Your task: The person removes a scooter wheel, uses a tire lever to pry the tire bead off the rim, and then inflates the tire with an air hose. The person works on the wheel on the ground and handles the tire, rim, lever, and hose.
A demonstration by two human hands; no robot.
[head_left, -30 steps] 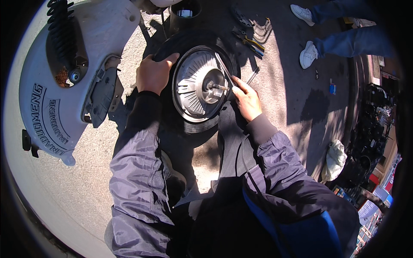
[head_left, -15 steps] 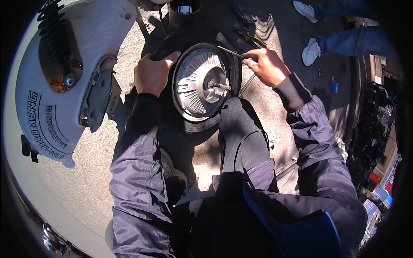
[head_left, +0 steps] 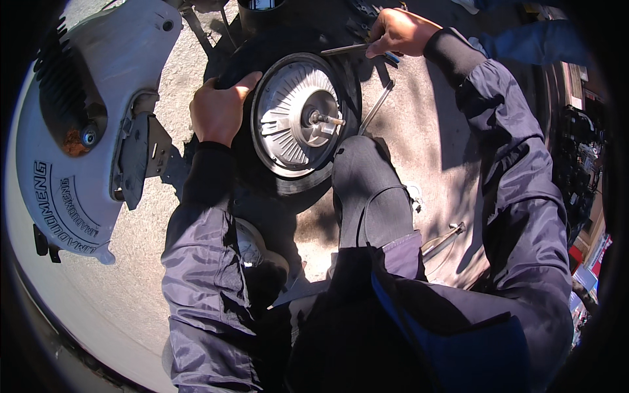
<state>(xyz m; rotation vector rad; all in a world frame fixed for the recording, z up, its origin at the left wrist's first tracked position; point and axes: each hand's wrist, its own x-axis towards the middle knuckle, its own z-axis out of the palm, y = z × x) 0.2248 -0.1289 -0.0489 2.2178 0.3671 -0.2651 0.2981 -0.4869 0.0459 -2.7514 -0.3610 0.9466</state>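
A black tire (head_left: pixel 282 185) surrounds a silver finned hub (head_left: pixel 288 108) with a protruding axle. My left hand (head_left: pixel 216 111) is closed on the tire's left side, thumb on the tread near the rim. My right hand (head_left: pixel 400 33) grips a metal bar (head_left: pixel 344 48) up and to the right of the hub; the bar's tip is at the upper rim edge. A second bar (head_left: pixel 378 105) slants from the tire's right side. My raised knee (head_left: pixel 367 196) is against the lower right of the tire.
A white scooter body panel (head_left: pixel 137 46) with a black spring (head_left: pixel 62 92) fills the left. Pliers (head_left: pixel 357 27) and a dark bucket (head_left: pixel 262 13) are at the top. Another person's blue-trousered leg (head_left: pixel 531 46) is at upper right; dark clutter (head_left: pixel 576 170) lines the right edge.
My right hand and bar have moved up and right, away from the hub's right side toward the top. My left hand stays on the tire, slightly further left in the picture.
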